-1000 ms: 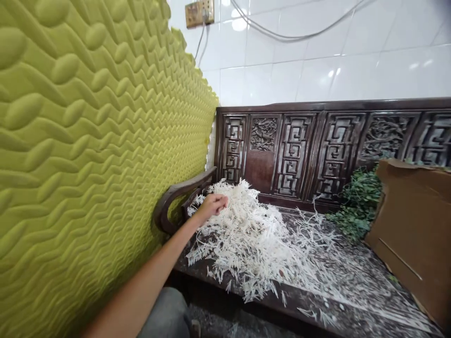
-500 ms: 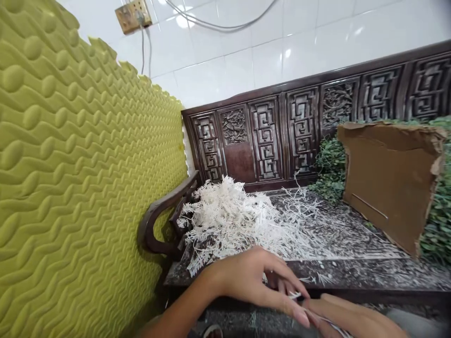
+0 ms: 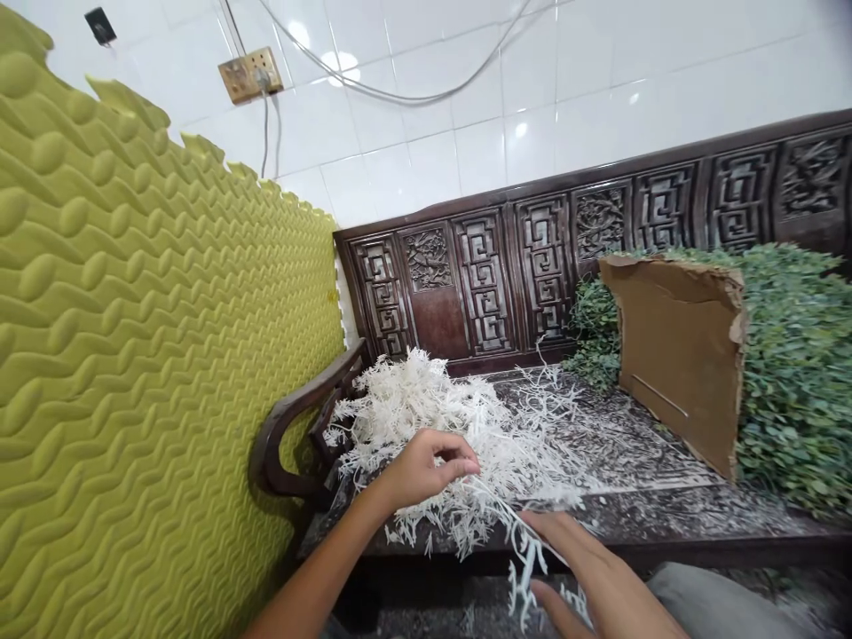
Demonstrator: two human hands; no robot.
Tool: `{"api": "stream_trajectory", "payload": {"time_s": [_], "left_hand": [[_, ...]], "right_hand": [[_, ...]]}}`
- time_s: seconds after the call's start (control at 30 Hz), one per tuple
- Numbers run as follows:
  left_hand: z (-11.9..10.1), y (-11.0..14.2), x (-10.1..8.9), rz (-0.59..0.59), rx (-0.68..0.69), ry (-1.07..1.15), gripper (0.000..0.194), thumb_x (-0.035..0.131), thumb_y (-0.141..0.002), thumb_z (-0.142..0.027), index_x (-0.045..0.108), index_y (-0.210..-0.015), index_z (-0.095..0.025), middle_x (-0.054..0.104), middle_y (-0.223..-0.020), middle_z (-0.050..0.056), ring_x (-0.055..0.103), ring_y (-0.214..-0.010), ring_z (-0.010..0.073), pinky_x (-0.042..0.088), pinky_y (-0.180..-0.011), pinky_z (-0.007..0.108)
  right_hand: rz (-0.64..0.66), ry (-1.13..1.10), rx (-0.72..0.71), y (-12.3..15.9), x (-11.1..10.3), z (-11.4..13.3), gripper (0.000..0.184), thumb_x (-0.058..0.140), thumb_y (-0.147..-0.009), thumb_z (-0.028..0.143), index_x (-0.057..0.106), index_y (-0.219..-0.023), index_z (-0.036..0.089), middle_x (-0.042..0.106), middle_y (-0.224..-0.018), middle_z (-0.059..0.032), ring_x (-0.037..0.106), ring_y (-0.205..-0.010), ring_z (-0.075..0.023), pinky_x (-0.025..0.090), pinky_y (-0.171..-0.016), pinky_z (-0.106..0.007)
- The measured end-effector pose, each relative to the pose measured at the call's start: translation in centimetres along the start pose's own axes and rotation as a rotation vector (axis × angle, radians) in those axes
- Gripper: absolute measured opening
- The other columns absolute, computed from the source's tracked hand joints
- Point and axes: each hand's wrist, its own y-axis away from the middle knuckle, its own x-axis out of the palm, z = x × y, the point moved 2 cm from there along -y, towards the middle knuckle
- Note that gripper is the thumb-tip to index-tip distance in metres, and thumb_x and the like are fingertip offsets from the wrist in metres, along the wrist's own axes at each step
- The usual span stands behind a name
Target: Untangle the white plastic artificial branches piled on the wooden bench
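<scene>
My left hand (image 3: 432, 466) pinches the upper end of a thin white artificial branch (image 3: 527, 572) between thumb and fingertips, over the front of the bench. The branch slants down to the right, its side twigs hanging. My right hand (image 3: 579, 564) is around its lower part, thumb and fingers on either side; the palm and further white twigs there are partly hidden. Just behind my left hand lies a big heap of white artificial foliage (image 3: 413, 390) on the bench seat.
A dark carved wooden bench (image 3: 439, 324) stands against the white tiled wall (image 3: 426, 173). A cardboard sheet (image 3: 685, 346) leans by green artificial foliage (image 3: 792, 382). Yellow foam matting (image 3: 166, 355) rises at left. White scraps litter the seat. A wall socket (image 3: 249, 75) has a plug in it.
My hands have moved apart; the left went up and left, drawing out the white branch between them. The view has shifted, showing more green foliage on the right.
</scene>
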Motion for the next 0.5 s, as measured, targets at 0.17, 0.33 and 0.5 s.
{"api": "stream_trajectory", "payload": {"time_s": [0.17, 0.33, 0.5], "left_hand": [[-1.5, 0.3, -0.4, -0.133, 0.040, 0.020, 0.026, 0.061, -0.084, -0.036, 0.071, -0.081, -0.013, 0.069, -0.077, 0.006, 0.061, -0.075, 0.0167, 0.047, -0.072, 0.027], [-1.0, 0.9, -1.7, -0.166, -0.022, 0.159, 0.042, 0.052, -0.087, -0.051, 0.067, -0.101, -0.014, 0.065, -0.086, 0.007, 0.060, -0.077, 0.0170, 0.048, -0.070, 0.028], [-1.0, 2.6, -2.3, -0.004, 0.000, 0.385, 0.074, 0.055, -0.072, -0.072, 0.058, -0.120, -0.016, 0.061, -0.105, 0.013, 0.059, -0.087, 0.0221, 0.050, -0.073, 0.034]], "right_hand": [[-0.059, -0.199, 0.003, -1.5, -1.0, 1.6, 0.028, 0.045, -0.089, 0.029, 0.064, -0.106, 0.019, 0.070, -0.094, -0.0095, 0.066, -0.090, -0.0243, 0.052, -0.078, -0.035], [-0.059, -0.523, 0.057, -3.5, -2.8, 3.9, 0.025, 0.049, -0.087, 0.037, 0.063, -0.093, 0.017, 0.068, -0.081, -0.0065, 0.063, -0.073, -0.0205, 0.048, -0.056, -0.026], [0.007, -0.727, 0.066, -5.2, -3.3, 5.9, 0.024, 0.056, -0.081, 0.037, 0.063, -0.091, 0.016, 0.065, -0.074, -0.0024, 0.040, -0.041, -0.0070, 0.034, -0.037, -0.020]]}}
